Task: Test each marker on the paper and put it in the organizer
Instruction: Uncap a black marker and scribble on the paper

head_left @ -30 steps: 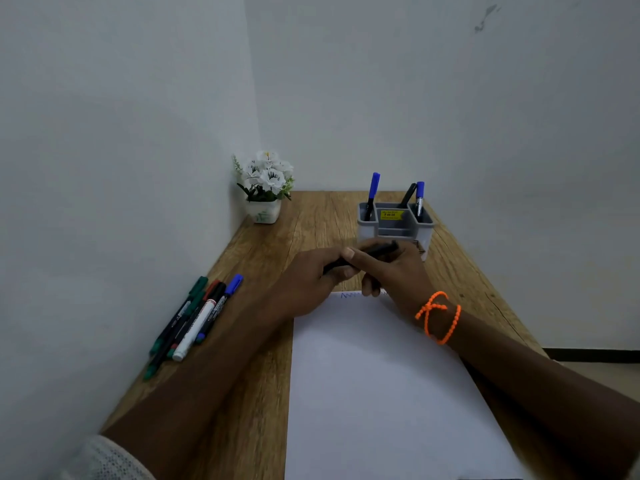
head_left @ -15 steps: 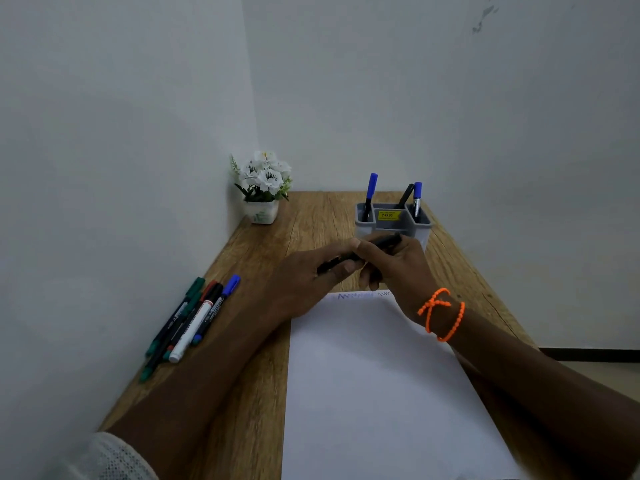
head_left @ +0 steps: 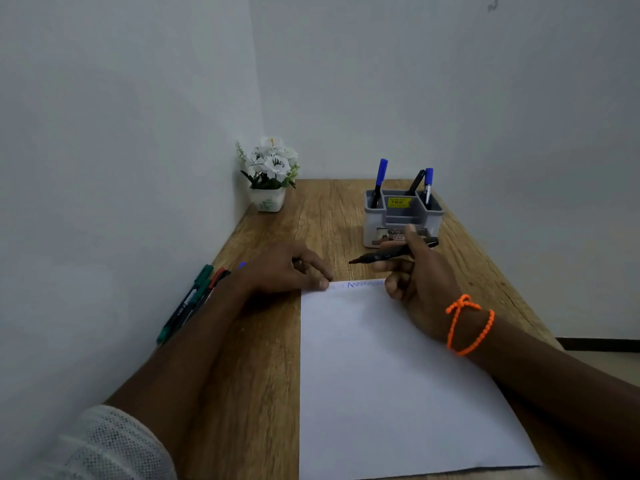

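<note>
Black marker [head_left: 391,252] in right hand [head_left: 420,282], tip above paper [head_left: 391,375].

Left hand [head_left: 287,268] resting palm down, right hand [head_left: 419,271] seemingly curled, both forearms extended

Grey organizer [head_left: 403,216] with a yellow sticker [head_left: 399,202]; black marker [head_left: 388,253]; white paper [head_left: 391,375] with blue scribbles [head_left: 363,284]; orange bracelet [head_left: 467,323]; brown wood-grain table [head_left: 270,341].

Yellow sticker [head_left: 399,202] on organizer [head_left: 401,220] reads "49.00".
</note>
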